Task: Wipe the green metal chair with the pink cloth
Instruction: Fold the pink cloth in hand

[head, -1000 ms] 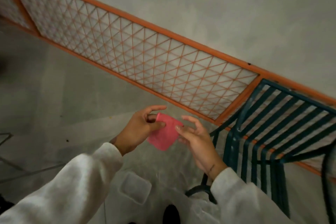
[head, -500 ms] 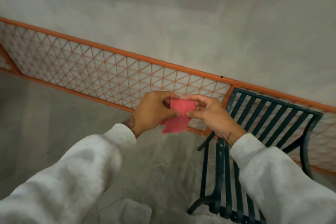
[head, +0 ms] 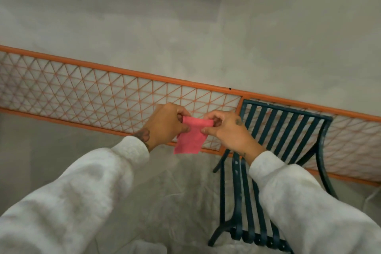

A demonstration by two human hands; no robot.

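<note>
pink cloth (head: 190,137) now hangs spread between both hands, with the left hand (head: 165,125) and right hand (head: 228,130) each pinching a top corner, where a second ago the right one's fingers stood loose beside it. it is held in the air before the orange mesh (head: 103,93), just left of the green chair (head: 284,130), not touching it. the cloth looks readied and the wiping not yet begun.

Dim flat light, soft blur, wide-angle edge warp.
</note>
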